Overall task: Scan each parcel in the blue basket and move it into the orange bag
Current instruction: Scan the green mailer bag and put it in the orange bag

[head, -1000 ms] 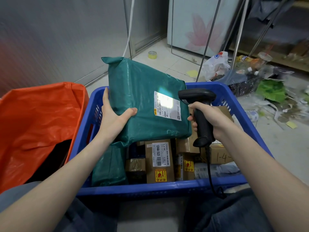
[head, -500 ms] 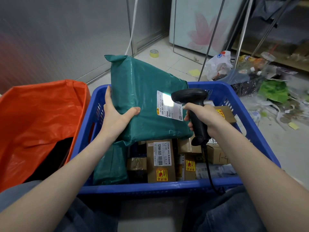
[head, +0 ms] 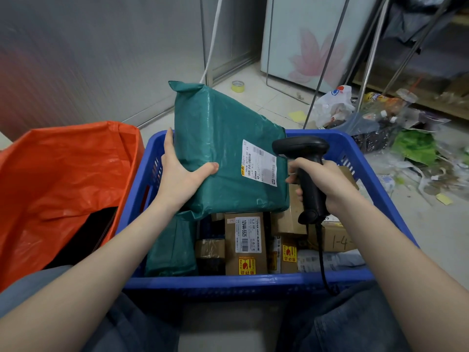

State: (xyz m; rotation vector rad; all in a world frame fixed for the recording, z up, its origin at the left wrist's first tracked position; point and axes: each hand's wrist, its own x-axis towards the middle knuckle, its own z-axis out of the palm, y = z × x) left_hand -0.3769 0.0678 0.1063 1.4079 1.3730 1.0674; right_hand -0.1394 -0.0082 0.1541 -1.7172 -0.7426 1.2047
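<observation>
Left hand (head: 181, 177) grips green parcel (head: 223, 151) beside scanner (head: 308, 174) in right hand (head: 323, 184).

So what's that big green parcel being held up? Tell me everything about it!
The green parcel is a soft, shiny plastic mailing bag, plump and wrinkled, with a crimped top corner. It is held up tilted over the blue basket. A white label with barcodes sits on its right side. The left hand grips its left edge, thumb on the front. The black scanner, held in the right hand, points at the label. Its bottom edge seems to rest on the brown boxes below.
</observation>
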